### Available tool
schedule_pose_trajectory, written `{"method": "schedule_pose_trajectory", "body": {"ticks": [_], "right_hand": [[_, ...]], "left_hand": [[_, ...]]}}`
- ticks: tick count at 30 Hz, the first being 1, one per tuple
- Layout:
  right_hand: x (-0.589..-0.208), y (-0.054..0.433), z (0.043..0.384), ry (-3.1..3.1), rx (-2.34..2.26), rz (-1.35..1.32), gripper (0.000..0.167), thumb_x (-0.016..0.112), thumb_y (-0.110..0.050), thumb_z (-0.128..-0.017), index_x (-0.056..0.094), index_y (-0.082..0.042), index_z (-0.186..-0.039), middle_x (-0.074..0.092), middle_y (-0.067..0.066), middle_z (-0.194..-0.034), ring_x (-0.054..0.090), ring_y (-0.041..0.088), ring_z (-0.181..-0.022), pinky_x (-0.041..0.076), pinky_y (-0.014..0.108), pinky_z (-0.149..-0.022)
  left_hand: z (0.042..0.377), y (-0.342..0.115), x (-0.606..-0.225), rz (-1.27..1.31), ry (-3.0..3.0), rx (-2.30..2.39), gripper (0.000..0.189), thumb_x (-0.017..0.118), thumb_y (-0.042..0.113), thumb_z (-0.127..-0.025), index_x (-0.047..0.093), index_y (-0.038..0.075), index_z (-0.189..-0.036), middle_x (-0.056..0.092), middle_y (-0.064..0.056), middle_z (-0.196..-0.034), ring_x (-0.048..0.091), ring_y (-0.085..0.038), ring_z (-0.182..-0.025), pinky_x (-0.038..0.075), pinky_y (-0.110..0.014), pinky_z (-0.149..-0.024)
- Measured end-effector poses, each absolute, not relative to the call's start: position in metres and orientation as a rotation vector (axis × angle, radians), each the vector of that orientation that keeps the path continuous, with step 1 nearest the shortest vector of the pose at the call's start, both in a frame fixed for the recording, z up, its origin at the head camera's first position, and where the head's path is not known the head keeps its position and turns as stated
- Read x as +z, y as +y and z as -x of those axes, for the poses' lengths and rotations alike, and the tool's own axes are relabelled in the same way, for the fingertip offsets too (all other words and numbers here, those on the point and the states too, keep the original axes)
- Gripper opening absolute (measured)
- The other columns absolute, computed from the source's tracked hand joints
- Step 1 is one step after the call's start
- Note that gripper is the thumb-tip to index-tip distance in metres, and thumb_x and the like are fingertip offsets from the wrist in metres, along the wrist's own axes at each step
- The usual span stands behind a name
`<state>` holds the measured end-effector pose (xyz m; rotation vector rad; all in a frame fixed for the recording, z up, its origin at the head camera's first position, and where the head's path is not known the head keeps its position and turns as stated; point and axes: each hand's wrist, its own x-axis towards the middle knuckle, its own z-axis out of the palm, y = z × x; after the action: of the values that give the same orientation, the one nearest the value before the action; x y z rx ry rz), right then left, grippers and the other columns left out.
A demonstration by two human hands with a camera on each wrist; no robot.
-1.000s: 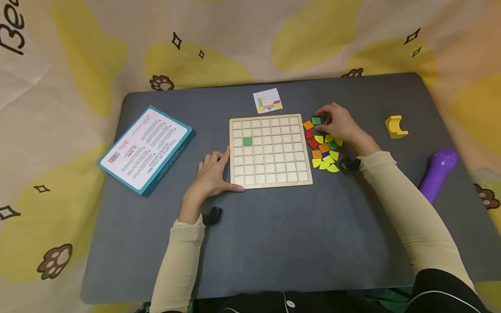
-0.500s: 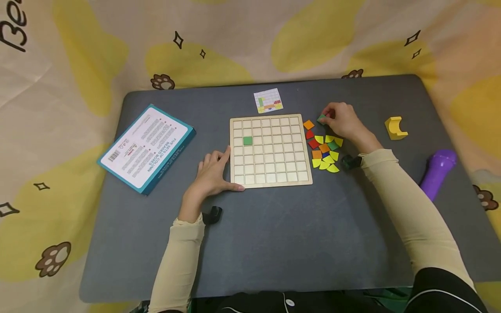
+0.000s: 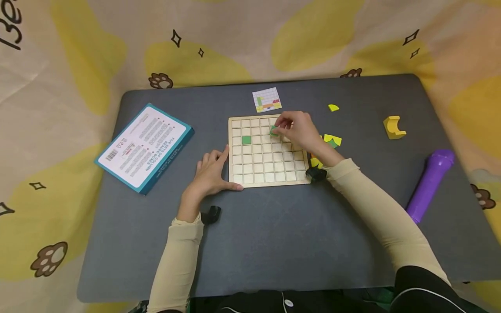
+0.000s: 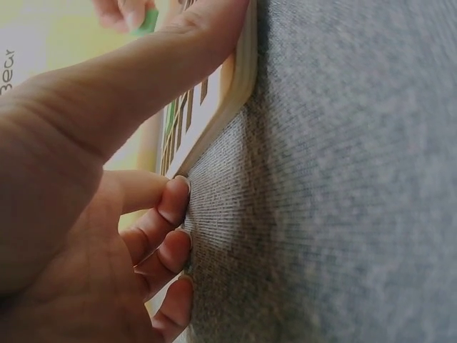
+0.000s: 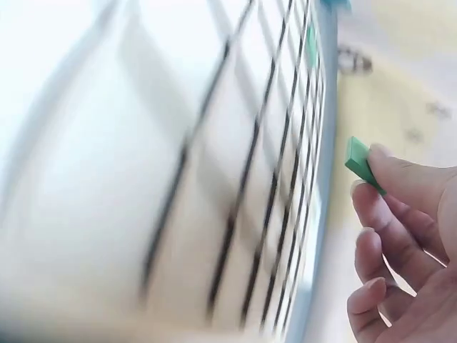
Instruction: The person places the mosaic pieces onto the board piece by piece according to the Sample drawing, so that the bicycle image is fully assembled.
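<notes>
The wooden grid board (image 3: 258, 159) lies mid-table, with one green square tile (image 3: 246, 140) set in a cell toward its left. My left hand (image 3: 210, 174) rests against the board's near left corner, thumb along the near edge and index fingertip at the left edge. Above the board's far part my right hand (image 3: 299, 130) pinches a second green tile (image 5: 362, 161) between thumb and fingers, clear of the surface in the right wrist view. Right of the board, several yellow tiles (image 3: 328, 138) and a green one (image 3: 332, 144) show; my right forearm hides much of that pile.
A card with a coloured grid pattern (image 3: 267, 100) lies behind the board. At left is a blue and white box (image 3: 142, 148). A lone yellow piece (image 3: 333, 108), a yellow notched block (image 3: 394, 128) and a purple microphone-shaped object (image 3: 429, 187) lie to the right.
My right hand has picked up the green tile from the pile and carried it left over the board. A lone yellow piece now shows where that hand was. My left hand stays put.
</notes>
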<state>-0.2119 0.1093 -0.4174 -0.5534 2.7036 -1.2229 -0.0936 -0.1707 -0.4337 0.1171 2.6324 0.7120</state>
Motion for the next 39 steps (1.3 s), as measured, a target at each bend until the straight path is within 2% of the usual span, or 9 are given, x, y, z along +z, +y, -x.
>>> {"method": "schedule_pose_trajectory", "body": {"ticks": [9,16,23,31,39], "right_hand": [[-0.428,0.048,0.188,2.621,-1.052,0.750,0.010,0.078,-0.019,-0.099,0.081,-0.010,-0.101,0.075,0.007,-0.090,0.062,0.021,-0.082,0.046,0.033,-0.075],[-0.432,0.035,0.188,2.726,-0.950,0.699,0.011,0.083,-0.021,-0.095,0.082,-0.013,-0.088,0.074,0.003,-0.090,0.057,0.022,-0.087,0.046,0.036,-0.074],[-0.433,0.031,0.188,2.724,-0.886,0.685,0.012,0.082,-0.021,-0.095,0.083,-0.013,-0.087,0.075,0.003,-0.092,0.062,0.021,-0.090,0.051,0.037,-0.078],[-0.430,0.047,0.181,2.654,-0.964,0.597,0.010,0.082,-0.018,-0.094,0.083,-0.012,-0.088,0.078,0.004,-0.090,0.064,0.019,-0.082,0.047,0.034,-0.073],[-0.420,0.110,0.179,2.710,-1.022,0.381,0.009,0.075,-0.016,-0.097,0.080,-0.008,-0.099,0.072,0.010,-0.094,0.061,0.025,-0.084,0.044,0.035,-0.071]], "left_hand": [[0.094,-0.171,-0.434,-0.130,2.636,0.688,0.135,0.095,0.051,-0.076,0.008,0.014,-0.172,0.041,-0.017,-0.153,0.035,-0.036,-0.136,0.027,-0.055,-0.113],[0.094,-0.173,-0.434,-0.141,2.645,0.696,0.135,0.095,0.051,-0.076,0.008,0.014,-0.172,0.042,-0.016,-0.151,0.036,-0.035,-0.131,0.028,-0.053,-0.108],[0.094,-0.173,-0.433,-0.139,2.639,0.702,0.135,0.096,0.050,-0.075,0.008,0.015,-0.172,0.042,-0.016,-0.151,0.036,-0.035,-0.131,0.029,-0.053,-0.108],[0.093,-0.173,-0.434,-0.135,2.631,0.712,0.134,0.095,0.049,-0.076,0.008,0.014,-0.172,0.041,-0.017,-0.152,0.035,-0.036,-0.132,0.028,-0.054,-0.110],[0.093,-0.171,-0.433,-0.122,2.624,0.733,0.135,0.097,0.047,-0.075,0.008,0.015,-0.172,0.040,-0.018,-0.154,0.034,-0.037,-0.135,0.026,-0.055,-0.113]]}}
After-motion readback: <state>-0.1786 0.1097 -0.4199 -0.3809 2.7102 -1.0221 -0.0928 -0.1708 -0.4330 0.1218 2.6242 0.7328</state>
